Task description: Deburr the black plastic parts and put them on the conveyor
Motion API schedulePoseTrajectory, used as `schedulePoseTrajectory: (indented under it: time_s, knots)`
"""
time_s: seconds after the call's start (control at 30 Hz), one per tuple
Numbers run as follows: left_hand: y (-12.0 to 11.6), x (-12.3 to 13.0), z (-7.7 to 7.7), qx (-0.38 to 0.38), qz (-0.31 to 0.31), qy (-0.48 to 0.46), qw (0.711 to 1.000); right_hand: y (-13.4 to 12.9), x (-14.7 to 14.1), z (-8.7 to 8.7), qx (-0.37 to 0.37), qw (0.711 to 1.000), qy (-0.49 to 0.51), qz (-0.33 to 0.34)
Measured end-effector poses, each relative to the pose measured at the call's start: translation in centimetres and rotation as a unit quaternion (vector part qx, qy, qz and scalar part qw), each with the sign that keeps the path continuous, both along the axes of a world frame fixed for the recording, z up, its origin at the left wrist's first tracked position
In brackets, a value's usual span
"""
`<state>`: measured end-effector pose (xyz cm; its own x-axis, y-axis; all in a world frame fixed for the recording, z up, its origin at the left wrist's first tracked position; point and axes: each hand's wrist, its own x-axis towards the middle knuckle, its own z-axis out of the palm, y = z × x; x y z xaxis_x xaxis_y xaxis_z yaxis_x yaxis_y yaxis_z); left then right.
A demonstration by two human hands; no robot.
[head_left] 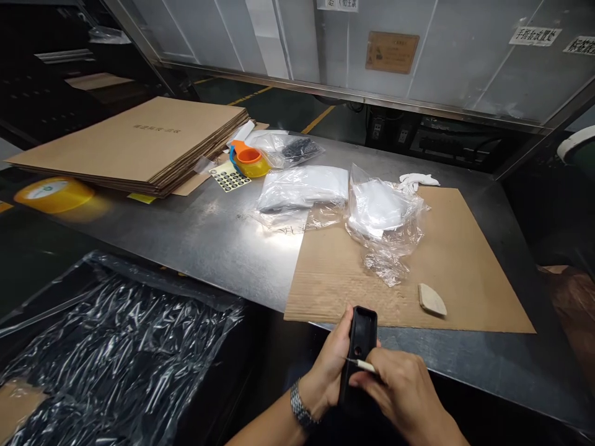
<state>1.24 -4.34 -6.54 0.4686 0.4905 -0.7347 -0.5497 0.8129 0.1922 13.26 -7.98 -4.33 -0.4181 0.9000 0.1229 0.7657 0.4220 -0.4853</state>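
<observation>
A black, long, hollow plastic case [364, 328] with a small round hole is gripped upright by my left hand [331, 365], which wears a metal watch. Between the fingers of my right hand [402, 378] is a thin knife with a pale handle [365, 366]. Its fine tip lies across the case's edge near my left thumb. Both hands are in front of the table's near edge. Beyond them, a cream-coloured wedge-shaped block [432, 300] rests on a flat cardboard sheet [469, 266].
Clear plastic bags with white contents [304, 186] lie mid-table, near a white glove [418, 181]. An orange tape dispenser [248, 155], a sticker sheet [229, 176], stacked cardboard [134, 142] and a yellow tape roll [53, 194] stand left. Plastic-wrapped black material [125, 347] is below left.
</observation>
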Motion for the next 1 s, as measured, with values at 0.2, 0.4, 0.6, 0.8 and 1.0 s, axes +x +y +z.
schedulePoseTrajectory:
  time_s: [0.2,0.4,0.6,0.8,1.0]
  knots:
    - [-1.0,0.3,1.2,0.014,-0.05,0.025,0.998,1.4,1.2,0.0,0.001,0.998,0.014,-0.065]
    - [-2.1,0.2,1.2,0.052,-0.126,0.055,0.989,3.0,2.9,0.6,-0.071,0.991,0.113,-0.013]
    - [-2.5,0.4,1.0,0.049,-0.157,0.065,0.984,3.4,2.9,0.9,-0.143,0.972,0.184,0.009]
    - [-1.6,-0.2,1.0,0.018,-0.166,0.051,0.985,3.6,3.0,-0.2,-0.21,0.938,0.251,-0.118]
    - [-0.1,-1.5,1.6,0.056,0.014,0.051,0.997,0.9,3.0,-0.4,-0.255,0.931,0.214,-0.147]
